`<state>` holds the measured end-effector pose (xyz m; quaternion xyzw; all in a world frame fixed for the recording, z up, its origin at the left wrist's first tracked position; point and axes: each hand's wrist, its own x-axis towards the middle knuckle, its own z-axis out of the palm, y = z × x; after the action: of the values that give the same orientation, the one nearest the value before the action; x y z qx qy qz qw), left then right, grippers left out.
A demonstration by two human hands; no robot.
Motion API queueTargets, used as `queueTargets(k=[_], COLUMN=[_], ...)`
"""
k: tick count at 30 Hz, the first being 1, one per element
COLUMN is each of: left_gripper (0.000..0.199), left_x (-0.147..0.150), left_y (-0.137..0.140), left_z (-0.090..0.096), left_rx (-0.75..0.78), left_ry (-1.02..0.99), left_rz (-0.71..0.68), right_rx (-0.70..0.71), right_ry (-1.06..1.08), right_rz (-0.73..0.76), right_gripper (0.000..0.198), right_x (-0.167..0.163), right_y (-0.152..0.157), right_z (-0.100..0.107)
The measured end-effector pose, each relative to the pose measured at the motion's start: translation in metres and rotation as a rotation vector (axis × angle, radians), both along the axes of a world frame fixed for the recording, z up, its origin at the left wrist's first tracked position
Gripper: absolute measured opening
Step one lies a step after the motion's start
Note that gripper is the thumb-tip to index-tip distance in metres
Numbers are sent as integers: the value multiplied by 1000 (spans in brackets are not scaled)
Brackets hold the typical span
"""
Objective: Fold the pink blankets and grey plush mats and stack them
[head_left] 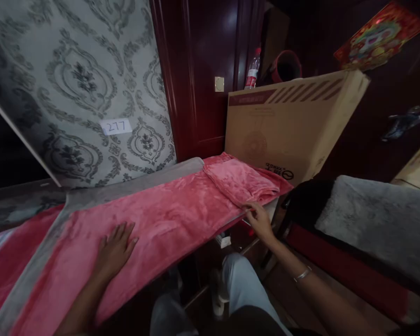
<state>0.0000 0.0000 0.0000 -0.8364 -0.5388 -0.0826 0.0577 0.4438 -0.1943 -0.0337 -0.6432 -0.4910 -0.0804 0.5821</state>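
A plush pink blanket [168, 219] lies stretched along a narrow surface, with its right end doubled over into a folded layer [241, 177]. My left hand [117, 249] rests flat on the blanket's left part, fingers stretched out. At the front edge by the fold, my right hand [257, 219] pinches the blanket's edge between thumb and fingers. A grey cloth [126, 186] shows beneath and behind the blanket.
A large cardboard box [283, 126] stands behind the blanket's right end, near a plastic bottle [253, 70]. To the right is a chair with a grey fluffy cover [378, 228]. A paper label marked 277 [116, 126] is on the patterned wall.
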Motion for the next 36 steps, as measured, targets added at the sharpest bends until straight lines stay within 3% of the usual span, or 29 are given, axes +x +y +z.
queueTargets(k=[7,11,15,18,21,31,36], left_gripper=[68,66,68,68,69,68,72], left_x=[-12,-12,-13,-12,-11,-13,-18], left_y=[9,14,13,10,8,7,13], left_z=[-8,-13,-13,-10,-8,-8,-16], left_rx=[25,44,37,27,18,23,32], left_ry=[4,-14,-9,-1,-1,-75,-82], left_rz=[-10,-19,-23,-24,-10,-12,-6], right_rx=[2,-65,-319,-574,-712,-639,-728], right_ry=[-120,-228,-430,-509,-517,-550,-623], right_rz=[-202,-142,14,-23,-63,-20,-26], right_gripper=[34,36,48,60,63,63,57], right_x=[44,52,37,25,23,37,22], right_y=[0,15,40,54,60,58,51], right_z=[-1,11,20,20,18,19,20])
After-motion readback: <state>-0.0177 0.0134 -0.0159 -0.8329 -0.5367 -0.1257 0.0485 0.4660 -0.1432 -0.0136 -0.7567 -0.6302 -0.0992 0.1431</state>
